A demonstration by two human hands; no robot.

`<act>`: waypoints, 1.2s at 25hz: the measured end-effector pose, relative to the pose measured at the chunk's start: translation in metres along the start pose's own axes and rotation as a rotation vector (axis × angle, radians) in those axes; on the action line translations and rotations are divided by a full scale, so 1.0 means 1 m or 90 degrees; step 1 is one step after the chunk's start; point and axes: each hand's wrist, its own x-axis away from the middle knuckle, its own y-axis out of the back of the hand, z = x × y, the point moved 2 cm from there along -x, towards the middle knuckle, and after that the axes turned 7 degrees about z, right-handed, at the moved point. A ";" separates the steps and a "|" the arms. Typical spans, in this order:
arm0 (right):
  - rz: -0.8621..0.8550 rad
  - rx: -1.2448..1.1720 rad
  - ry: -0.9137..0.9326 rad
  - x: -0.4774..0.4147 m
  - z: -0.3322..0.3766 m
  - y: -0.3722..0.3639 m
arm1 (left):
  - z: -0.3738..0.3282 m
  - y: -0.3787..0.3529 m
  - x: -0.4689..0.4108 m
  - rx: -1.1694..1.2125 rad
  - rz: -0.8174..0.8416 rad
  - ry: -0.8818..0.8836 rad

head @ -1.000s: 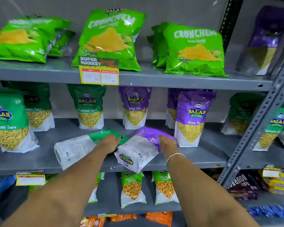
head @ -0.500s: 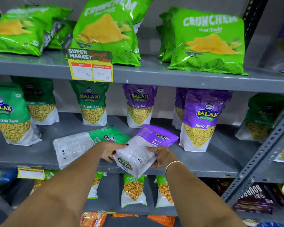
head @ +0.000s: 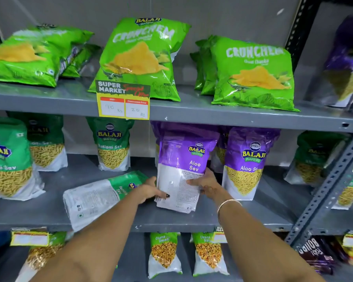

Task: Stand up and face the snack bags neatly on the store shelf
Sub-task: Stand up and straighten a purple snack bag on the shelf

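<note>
We now have the purple-and-white plastic Aloo Sev pouch [head: 183, 169] nearly upright on the grey metal middle shelf [head: 253, 216]; a second ago it lay tilted on its back at the shelf's front edge. Our left hand [head: 149, 190] clasps its lower left edge and our right hand [head: 206, 185] grips its lower right side, so both are closed on the pouch. It appears to be showing its printed back, though the blur makes that uncertain. It stands just left of the front-facing purple Aloo Sev pouch [head: 247, 163], with more purple pouches behind. So the lift is done; we judge that seating its base flat remains. Beside our left hand, the green-and-white Ratlami Sev pouch [head: 98, 198] lies flat, back up, awaiting its turn.
</note>
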 end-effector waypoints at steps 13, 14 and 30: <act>-0.058 0.129 0.062 -0.036 -0.019 -0.003 | 0.028 -0.013 -0.054 -0.013 -0.201 -0.066; -0.063 0.124 0.057 -0.038 -0.020 -0.003 | 0.027 -0.011 -0.054 -0.030 -0.200 -0.063; -0.063 0.103 -0.173 -0.055 -0.037 -0.011 | 0.019 0.020 -0.049 -0.060 -0.005 -0.107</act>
